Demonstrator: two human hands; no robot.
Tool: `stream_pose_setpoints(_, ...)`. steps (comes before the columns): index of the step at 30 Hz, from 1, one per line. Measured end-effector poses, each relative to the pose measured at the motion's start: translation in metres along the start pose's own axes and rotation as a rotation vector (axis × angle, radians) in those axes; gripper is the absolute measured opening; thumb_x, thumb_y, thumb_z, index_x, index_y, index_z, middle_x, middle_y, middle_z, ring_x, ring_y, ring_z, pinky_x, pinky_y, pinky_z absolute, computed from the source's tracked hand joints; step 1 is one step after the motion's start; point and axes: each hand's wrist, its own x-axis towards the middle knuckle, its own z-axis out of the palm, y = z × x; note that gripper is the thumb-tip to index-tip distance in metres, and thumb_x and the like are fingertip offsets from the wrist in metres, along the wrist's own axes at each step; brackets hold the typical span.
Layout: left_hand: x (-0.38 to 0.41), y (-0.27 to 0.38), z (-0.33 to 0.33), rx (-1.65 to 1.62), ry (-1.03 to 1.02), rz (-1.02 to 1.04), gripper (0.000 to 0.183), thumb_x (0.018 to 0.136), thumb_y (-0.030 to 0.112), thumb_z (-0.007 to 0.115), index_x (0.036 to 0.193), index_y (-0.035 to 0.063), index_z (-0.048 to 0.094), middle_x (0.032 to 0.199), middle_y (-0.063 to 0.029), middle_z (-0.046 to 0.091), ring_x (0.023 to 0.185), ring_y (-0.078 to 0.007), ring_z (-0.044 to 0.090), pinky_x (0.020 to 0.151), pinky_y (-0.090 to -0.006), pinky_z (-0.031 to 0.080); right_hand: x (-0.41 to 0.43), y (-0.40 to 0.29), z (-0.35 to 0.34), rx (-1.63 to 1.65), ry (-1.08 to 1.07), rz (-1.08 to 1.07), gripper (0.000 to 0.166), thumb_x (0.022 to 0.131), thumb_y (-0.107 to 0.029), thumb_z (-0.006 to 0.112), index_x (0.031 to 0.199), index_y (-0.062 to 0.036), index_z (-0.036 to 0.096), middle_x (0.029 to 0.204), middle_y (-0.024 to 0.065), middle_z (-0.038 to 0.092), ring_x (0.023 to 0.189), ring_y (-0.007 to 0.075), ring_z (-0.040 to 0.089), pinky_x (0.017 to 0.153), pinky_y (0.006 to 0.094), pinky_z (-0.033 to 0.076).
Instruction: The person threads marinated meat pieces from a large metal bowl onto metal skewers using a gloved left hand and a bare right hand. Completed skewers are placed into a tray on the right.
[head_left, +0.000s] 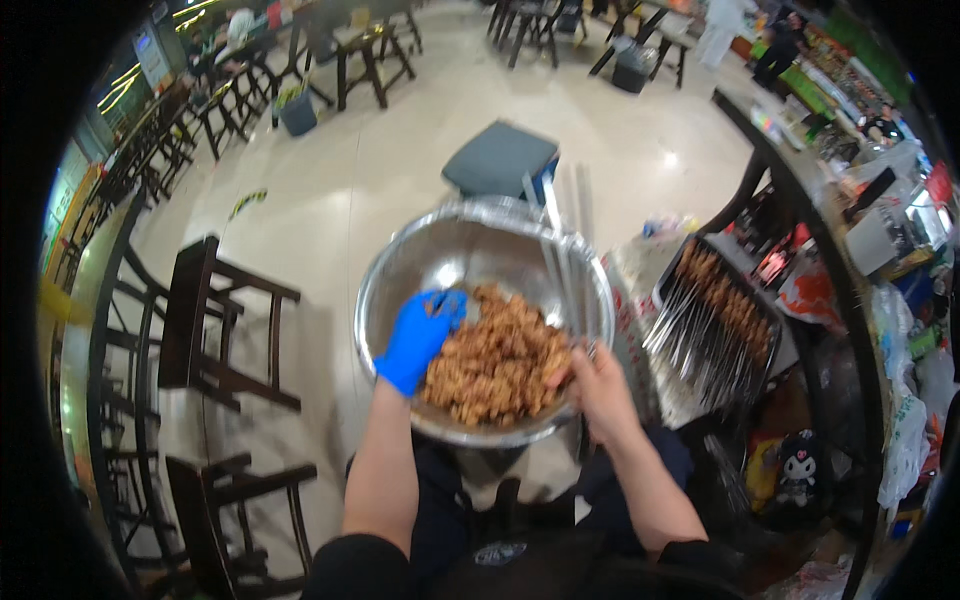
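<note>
A large stainless steel bowl (373, 274) stands before me, holding a heap of marinated meat pieces (499, 360). My left hand (422, 334), in a blue glove, is inside the bowl at the left edge of the meat, its fingers curled around what looks like some meat. At the bowl's right side my bare right hand (596, 382) grips several long metal skewers (570, 277), which point up and away across the far rim; they are blurred. To the right, a black tray (776, 337) holds rows of meat threaded on metal skewers.
A grey-topped stool or box (501, 156) stands beyond the bowl. Dark wooden stools (187, 315) lie to the left. On the right, a long table (810, 202) carries plastic bags and other goods, with a plush toy (797, 465) below. People are in the background.
</note>
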Motion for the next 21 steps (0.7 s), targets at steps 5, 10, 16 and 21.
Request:
stream_pose_setpoints(5, -0.001, -0.002, -0.009, 0.368, -0.090, -0.080, 0.020, 0.089, 0.018, 0.059, 0.098, 0.0013, 0.065, 0.085, -0.0061, 0.065, 0.079, -0.0134, 0.059, 0.072, -0.0305, 0.048, -0.029, 0.005, -0.016, 0.267, -0.072, 0.198, 0.004, 0.097, -0.011, 0.044, 0.100, -0.0099, 0.042, 0.067, 0.0047, 0.054, 0.043, 0.0049, 0.027, 0.040, 0.0216, 0.022)
stream_pose_setpoints(10, 0.001, -0.024, 0.000, 0.718, -0.234, 0.062, 0.014, 0.081, 0.011, 0.059, 0.091, 0.0028, 0.065, 0.081, -0.0128, 0.065, 0.075, -0.0229, 0.061, 0.070, -0.0346, 0.048, -0.045, 0.020, -0.026, 0.398, -0.114, 0.265, 0.002, 0.096, -0.012, 0.044, 0.098, -0.0127, 0.044, 0.061, 0.0023, 0.047, 0.045, 0.0059, 0.028, 0.040, 0.0209, 0.021)
stream_pose_setpoints(16, 0.012, -0.038, 0.015, 0.929, -0.135, 0.064, 0.018, 0.079, 0.020, 0.063, 0.087, 0.0038, 0.062, 0.091, -0.0170, 0.065, 0.084, -0.0346, 0.061, 0.073, -0.0408, 0.049, -0.042, 0.027, -0.038, 0.468, -0.110, 0.238, 0.015, 0.100, -0.018, 0.041, 0.108, -0.0079, 0.048, 0.058, 0.0028, 0.048, 0.042, 0.0058, 0.025, 0.041, 0.0211, 0.022)
stream_pose_setpoints(21, 0.014, -0.058, 0.018, 1.141, -0.259, 0.053, 0.020, 0.078, 0.020, 0.061, 0.092, 0.0057, 0.063, 0.094, -0.0180, 0.065, 0.088, -0.0363, 0.062, 0.074, -0.0433, 0.050, -0.043, 0.039, -0.048, 0.495, -0.166, 0.253, 0.019, 0.100, -0.020, 0.041, 0.103, -0.0057, 0.053, 0.058, 0.0033, 0.050, 0.042, 0.0056, 0.025, 0.041, 0.0210, 0.022)
